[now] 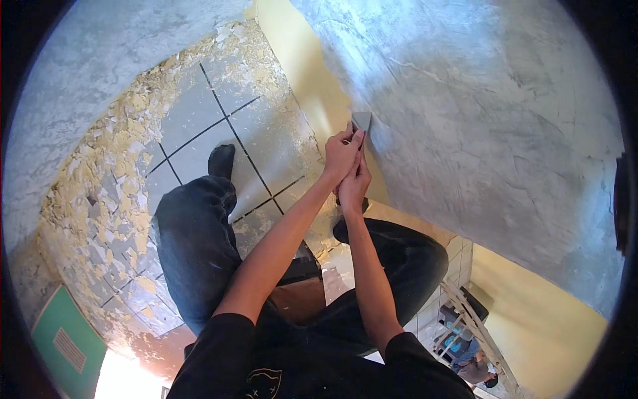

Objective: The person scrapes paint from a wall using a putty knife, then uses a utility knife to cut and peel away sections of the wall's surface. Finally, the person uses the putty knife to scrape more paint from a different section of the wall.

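A scraper with a flat grey blade (pixel 361 120) lies against the wall, where yellow paint (pixel 320 83) borders bare grey plaster (pixel 458 133). My left hand (pixel 341 156) is closed round the tool, close behind the blade. Just below it, my right hand (pixel 353 183) is wrapped round the handle, touching the left hand. Most of the handle is hidden by the fingers. The blade's edge meets the lower part of the wall near the yellow strip.
Yellow and grey paint flakes (pixel 106 219) cover much of the tiled floor (pixel 199 123). My legs are spread below. At the lower right are a wooden ladder (pixel 488 346) and another person (pixel 473 371). A green panel (pixel 66 332) stands at the lower left.
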Action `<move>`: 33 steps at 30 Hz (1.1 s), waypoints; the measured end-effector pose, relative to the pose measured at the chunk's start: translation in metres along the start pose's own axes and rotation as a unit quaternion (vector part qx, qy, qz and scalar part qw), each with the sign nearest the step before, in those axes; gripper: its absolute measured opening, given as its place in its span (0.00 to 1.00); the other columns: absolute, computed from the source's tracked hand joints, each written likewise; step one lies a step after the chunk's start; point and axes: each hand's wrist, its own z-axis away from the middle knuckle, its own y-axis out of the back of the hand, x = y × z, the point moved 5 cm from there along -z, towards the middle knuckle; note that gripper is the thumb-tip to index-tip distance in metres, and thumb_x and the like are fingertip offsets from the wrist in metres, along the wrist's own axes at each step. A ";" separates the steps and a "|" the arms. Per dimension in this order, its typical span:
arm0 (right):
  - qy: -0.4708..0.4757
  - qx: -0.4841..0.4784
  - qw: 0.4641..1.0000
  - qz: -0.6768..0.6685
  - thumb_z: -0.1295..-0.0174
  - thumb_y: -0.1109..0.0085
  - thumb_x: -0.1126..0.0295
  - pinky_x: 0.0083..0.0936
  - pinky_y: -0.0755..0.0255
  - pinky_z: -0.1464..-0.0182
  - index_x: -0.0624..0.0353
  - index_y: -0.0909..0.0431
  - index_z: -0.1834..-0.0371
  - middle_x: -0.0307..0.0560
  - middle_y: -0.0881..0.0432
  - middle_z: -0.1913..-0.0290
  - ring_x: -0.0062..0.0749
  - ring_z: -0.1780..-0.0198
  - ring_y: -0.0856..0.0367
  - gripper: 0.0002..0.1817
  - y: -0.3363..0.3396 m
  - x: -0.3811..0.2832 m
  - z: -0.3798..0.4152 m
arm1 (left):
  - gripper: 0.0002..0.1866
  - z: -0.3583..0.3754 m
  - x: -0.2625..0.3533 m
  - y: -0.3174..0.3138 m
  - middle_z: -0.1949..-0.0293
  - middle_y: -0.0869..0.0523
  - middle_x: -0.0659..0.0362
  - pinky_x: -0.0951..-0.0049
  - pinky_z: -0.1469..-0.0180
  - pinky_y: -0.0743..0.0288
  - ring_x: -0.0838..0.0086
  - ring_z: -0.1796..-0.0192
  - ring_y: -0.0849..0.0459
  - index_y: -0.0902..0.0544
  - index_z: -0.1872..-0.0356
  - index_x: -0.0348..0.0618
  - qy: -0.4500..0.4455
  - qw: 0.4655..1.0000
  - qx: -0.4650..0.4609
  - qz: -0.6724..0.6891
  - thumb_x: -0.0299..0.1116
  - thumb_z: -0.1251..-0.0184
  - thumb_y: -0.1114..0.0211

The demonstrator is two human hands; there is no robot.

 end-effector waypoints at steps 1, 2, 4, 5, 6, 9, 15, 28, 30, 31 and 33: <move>0.001 -0.002 1.000 -0.001 0.23 0.61 0.55 0.16 0.35 0.75 0.62 0.29 0.36 0.40 0.20 0.68 0.14 0.76 0.31 0.24 -0.007 0.006 -0.007 | 0.24 -0.007 0.004 0.002 0.71 0.15 0.60 0.76 0.65 0.28 0.82 0.69 0.25 0.18 0.47 0.35 -0.001 1.000 0.002 0.000 0.46 0.32 0.37; 0.012 0.015 1.000 0.005 0.23 0.60 0.55 0.16 0.37 0.78 0.61 0.28 0.37 0.40 0.21 0.70 0.13 0.79 0.33 0.24 -0.013 0.012 -0.013 | 0.23 -0.014 0.004 0.004 0.72 0.16 0.61 0.76 0.65 0.28 0.82 0.70 0.25 0.18 0.47 0.35 0.032 0.999 -0.002 -0.001 0.45 0.33 0.37; 0.026 0.031 0.999 0.007 0.24 0.60 0.55 0.17 0.39 0.81 0.60 0.27 0.37 0.39 0.22 0.72 0.13 0.81 0.34 0.24 -0.027 0.013 -0.027 | 0.23 -0.035 0.004 0.010 0.72 0.16 0.61 0.76 0.65 0.28 0.82 0.70 0.26 0.17 0.48 0.35 0.061 0.998 -0.005 -0.003 0.45 0.33 0.36; -0.011 0.026 1.000 0.005 0.24 0.59 0.54 0.18 0.40 0.83 0.59 0.26 0.38 0.39 0.23 0.75 0.15 0.83 0.34 0.23 -0.029 0.021 -0.023 | 0.23 -0.036 0.002 0.013 0.70 0.15 0.59 0.76 0.63 0.27 0.81 0.68 0.23 0.18 0.47 0.36 0.034 0.999 -0.015 -0.011 0.45 0.34 0.36; -0.050 0.023 0.998 0.003 0.24 0.59 0.54 0.19 0.41 0.85 0.58 0.26 0.39 0.39 0.24 0.78 0.16 0.85 0.35 0.22 -0.027 0.025 -0.016 | 0.23 -0.034 -0.002 0.013 0.68 0.13 0.56 0.75 0.61 0.26 0.79 0.67 0.21 0.18 0.47 0.37 0.008 0.999 -0.027 -0.018 0.45 0.34 0.36; -0.146 -0.028 0.988 -0.029 0.24 0.59 0.54 0.20 0.45 0.88 0.56 0.25 0.40 0.37 0.29 0.82 0.17 0.88 0.37 0.22 -0.028 -0.015 -0.007 | 0.24 -0.023 0.022 0.021 0.61 0.12 0.51 0.73 0.55 0.25 0.76 0.61 0.17 0.18 0.46 0.37 0.062 0.997 0.008 -0.051 0.47 0.35 0.37; -0.180 -0.117 0.976 -0.038 0.24 0.60 0.55 0.22 0.44 0.88 0.54 0.26 0.39 0.34 0.34 0.84 0.18 0.88 0.39 0.21 -0.011 -0.031 -0.013 | 0.25 -0.016 0.027 0.010 0.73 0.15 0.45 0.63 0.61 0.25 0.63 0.71 0.18 0.16 0.54 0.36 0.071 0.996 0.026 -0.055 0.52 0.34 0.41; -0.126 -0.064 0.990 0.010 0.24 0.59 0.55 0.23 0.33 0.74 0.59 0.26 0.38 0.41 0.22 0.73 0.20 0.77 0.29 0.23 0.001 -0.034 -0.004 | 0.19 0.000 0.004 0.000 0.74 0.20 0.60 0.70 0.66 0.29 0.73 0.71 0.25 0.18 0.75 0.37 0.199 0.960 0.021 0.195 0.45 0.39 0.31; -0.151 -0.066 0.986 0.028 0.24 0.59 0.55 0.23 0.31 0.70 0.60 0.26 0.38 0.42 0.21 0.70 0.21 0.73 0.28 0.23 -0.008 -0.031 -0.010 | 0.19 -0.011 0.005 0.004 0.75 0.20 0.60 0.70 0.68 0.29 0.73 0.72 0.25 0.18 0.77 0.37 0.195 0.967 0.043 0.158 0.45 0.39 0.31; -0.131 -0.044 0.990 0.033 0.24 0.59 0.56 0.23 0.32 0.70 0.60 0.26 0.38 0.42 0.20 0.70 0.21 0.73 0.27 0.23 -0.013 -0.028 -0.015 | 0.19 -0.019 0.006 0.006 0.76 0.21 0.61 0.69 0.68 0.29 0.72 0.74 0.25 0.17 0.75 0.36 0.195 0.969 0.034 0.145 0.46 0.39 0.30; -0.117 -0.024 0.992 0.042 0.24 0.60 0.56 0.22 0.32 0.71 0.61 0.26 0.38 0.43 0.20 0.69 0.21 0.73 0.27 0.23 -0.022 -0.015 -0.026 | 0.20 -0.032 0.004 0.010 0.77 0.21 0.61 0.68 0.68 0.29 0.72 0.75 0.26 0.15 0.73 0.35 0.203 0.970 0.029 0.132 0.46 0.39 0.30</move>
